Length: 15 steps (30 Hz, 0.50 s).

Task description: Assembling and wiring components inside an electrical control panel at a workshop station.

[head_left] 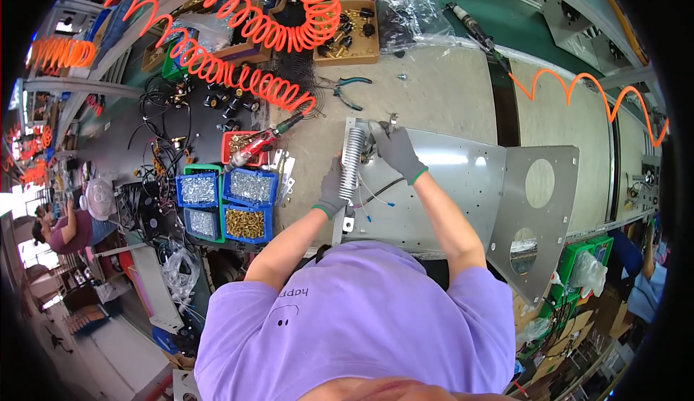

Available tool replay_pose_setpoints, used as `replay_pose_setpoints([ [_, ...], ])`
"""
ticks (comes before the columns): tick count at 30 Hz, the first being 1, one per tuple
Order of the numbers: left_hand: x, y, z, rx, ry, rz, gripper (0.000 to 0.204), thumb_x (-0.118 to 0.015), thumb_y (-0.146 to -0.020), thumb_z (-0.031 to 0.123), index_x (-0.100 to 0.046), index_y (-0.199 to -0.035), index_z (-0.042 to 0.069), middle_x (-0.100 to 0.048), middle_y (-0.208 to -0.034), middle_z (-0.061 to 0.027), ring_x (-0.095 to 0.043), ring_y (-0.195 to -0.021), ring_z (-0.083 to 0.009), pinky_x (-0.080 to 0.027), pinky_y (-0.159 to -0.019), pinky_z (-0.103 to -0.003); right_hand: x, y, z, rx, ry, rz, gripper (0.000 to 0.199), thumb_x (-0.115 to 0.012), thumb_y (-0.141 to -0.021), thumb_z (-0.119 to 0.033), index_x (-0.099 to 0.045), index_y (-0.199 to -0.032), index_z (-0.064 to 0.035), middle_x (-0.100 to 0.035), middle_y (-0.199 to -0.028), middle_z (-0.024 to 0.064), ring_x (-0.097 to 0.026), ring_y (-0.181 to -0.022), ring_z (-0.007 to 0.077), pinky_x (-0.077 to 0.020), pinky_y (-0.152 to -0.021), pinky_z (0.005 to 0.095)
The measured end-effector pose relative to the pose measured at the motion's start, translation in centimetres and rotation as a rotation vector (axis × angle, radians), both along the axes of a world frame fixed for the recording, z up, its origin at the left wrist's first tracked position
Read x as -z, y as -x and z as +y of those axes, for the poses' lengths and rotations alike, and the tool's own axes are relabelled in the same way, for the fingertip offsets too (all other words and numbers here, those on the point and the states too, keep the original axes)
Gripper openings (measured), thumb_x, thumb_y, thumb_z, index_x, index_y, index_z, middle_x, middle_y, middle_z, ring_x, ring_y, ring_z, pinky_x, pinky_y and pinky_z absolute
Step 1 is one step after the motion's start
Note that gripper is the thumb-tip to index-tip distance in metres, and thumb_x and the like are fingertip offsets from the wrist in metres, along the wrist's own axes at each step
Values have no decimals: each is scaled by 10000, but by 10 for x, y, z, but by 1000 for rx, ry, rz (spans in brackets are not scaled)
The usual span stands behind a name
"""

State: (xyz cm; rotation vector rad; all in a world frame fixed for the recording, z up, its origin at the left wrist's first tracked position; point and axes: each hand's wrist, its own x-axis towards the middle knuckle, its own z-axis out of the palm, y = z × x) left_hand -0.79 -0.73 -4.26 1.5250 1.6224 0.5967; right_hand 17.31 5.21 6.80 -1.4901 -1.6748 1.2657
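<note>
A silvery ribbed metal tube (352, 157) stands along the left side of a sheet-metal panel (448, 184) in front of me. My left hand (332, 188), in a grey glove with a green cuff, is closed about the tube's left side; its fingers are partly hidden behind the ribs. At the tube's far end, my right hand (395, 149), gloved alike, has bent fingers closed over a small part that I cannot make out. A black cable (382, 190) and thin wires with blue ends (390, 204) lie on the panel beside the tube.
Left of the panel are blue bins (249, 186) of screws and a red-handled power driver (253, 147) on an orange coiled hose (253, 82). Teal-handled pliers (350, 93) lie beyond. A bent plate with large holes (535, 206) rises at right; another driver (473, 29) lies far right.
</note>
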Motion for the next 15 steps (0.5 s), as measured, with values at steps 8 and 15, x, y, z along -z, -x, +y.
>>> replay_pose_setpoints([
  [8, -10, -2, -7, -33, -6, 12, 669, -571, -785, 225, -218, -1349, 152, -611, -908, -210, -598, -749, -416, -459, -619, -488, -28, 10, 13, -194, -274, -548, 253, -552, -844, -257, -590, -784, -14, -610, -736, 192, -596, -668, 368, -458, -598, 429],
  [15, -34, -5, -1, -11, 113, 197, 762, -607, -748, 276, -177, -1368, 169, -605, -928, -232, -591, -729, -427, -451, -605, -505, -37, 22, 3, -237, -35, -395, 266, -556, -799, -216, -617, -955, -10, -617, -892, 246, -611, -866, 375, -480, -752, 432],
])
